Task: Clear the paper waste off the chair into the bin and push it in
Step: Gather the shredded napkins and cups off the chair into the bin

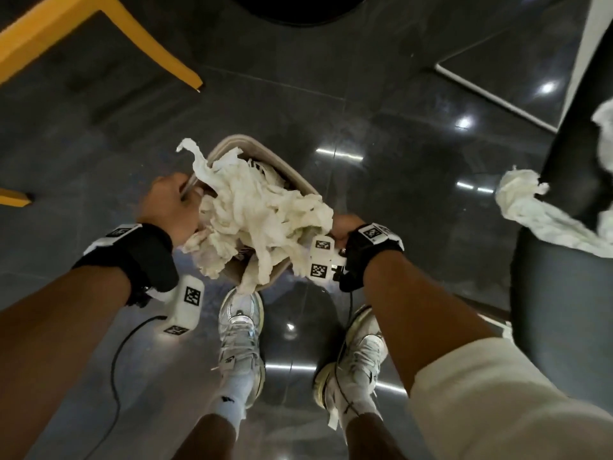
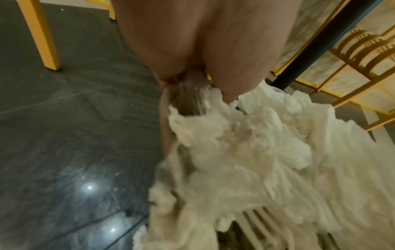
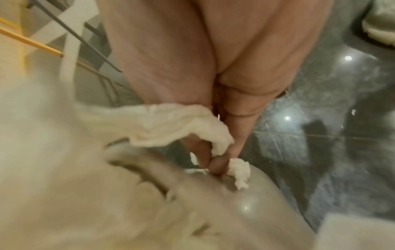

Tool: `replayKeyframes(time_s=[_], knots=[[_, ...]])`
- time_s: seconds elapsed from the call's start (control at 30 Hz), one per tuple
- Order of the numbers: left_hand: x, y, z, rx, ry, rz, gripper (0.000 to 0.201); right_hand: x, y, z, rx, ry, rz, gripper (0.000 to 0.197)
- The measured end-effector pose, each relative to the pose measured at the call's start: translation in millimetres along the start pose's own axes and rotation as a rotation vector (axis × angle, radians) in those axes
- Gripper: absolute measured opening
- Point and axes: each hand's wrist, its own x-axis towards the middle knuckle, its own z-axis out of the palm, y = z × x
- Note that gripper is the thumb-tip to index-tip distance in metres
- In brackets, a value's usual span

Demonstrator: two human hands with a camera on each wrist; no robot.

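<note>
A beige slatted bin (image 1: 265, 151) sits between my hands, heaped over its rim with crumpled white paper (image 1: 258, 214). My left hand (image 1: 172, 207) grips the bin's left rim (image 2: 165, 121), its fingers curled over the edge beside the paper heap (image 2: 245, 152). On the near right side my right hand (image 1: 345, 227) pinches the rim of the bin (image 3: 245, 203) together with a strip of paper (image 3: 171, 125). The black chair (image 1: 564, 293) stands at the right with a paper wad (image 1: 530, 207) hanging off its seat edge and another piece (image 1: 605, 134) further back.
My two pale sneakers (image 1: 240, 327) (image 1: 358, 353) stand on the glossy dark floor just below the bin. Yellow chair legs (image 1: 159, 54) reach in at the upper left. A black round base (image 1: 298, 8) is at the top, and a white-edged panel (image 1: 497, 91) at the upper right.
</note>
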Motion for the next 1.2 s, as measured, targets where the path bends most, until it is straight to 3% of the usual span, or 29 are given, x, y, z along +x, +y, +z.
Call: replayKeyframes(time_s=[0.07,0.2,0.33,0.47,0.53,0.63,0.73,0.83,0.93,0.97,1.1,1.2], knots=[[-13,6,-6,0.003,-0.046,0.001,0.020,-18,-8,-9,0.003,0.045,-0.068,0.008],[-32,14,-19,0.022,-0.145,-0.022,0.026,-46,-21,-21,0.208,0.191,-0.158,0.014],[-46,18,-24,0.024,-0.275,-0.037,0.045,-96,-43,-1,0.045,0.433,-0.359,0.017],[-51,11,-16,0.048,-0.294,0.007,0.019,-107,-40,32,0.066,0.605,-0.454,0.022],[-50,6,-12,0.045,-0.288,0.045,0.020,-105,-37,45,0.072,0.642,-0.534,0.023],[-49,0,-4,0.023,-0.311,0.080,0.037,-98,-37,66,-0.128,0.549,-0.610,0.021],[-48,0,3,-0.034,-0.266,0.129,0.027,-76,-37,76,-0.476,0.384,-0.610,0.030],[-42,2,8,-0.080,-0.211,0.155,0.039,-42,-36,85,-0.772,0.253,-0.475,0.037],[-34,0,13,-0.083,-0.181,0.188,0.036,-2,-32,88,-0.954,0.160,-0.349,0.045],[-32,0,15,-0.083,-0.172,0.195,0.037,18,-27,89,-0.992,0.143,-0.337,0.047],[-36,5,11,-0.031,-0.191,0.176,0.032,-9,-37,89,-1.112,0.058,-0.401,0.042],[-44,18,-3,0.044,-0.206,0.126,0.032,-27,-48,82,-0.892,0.149,-0.393,0.047]])
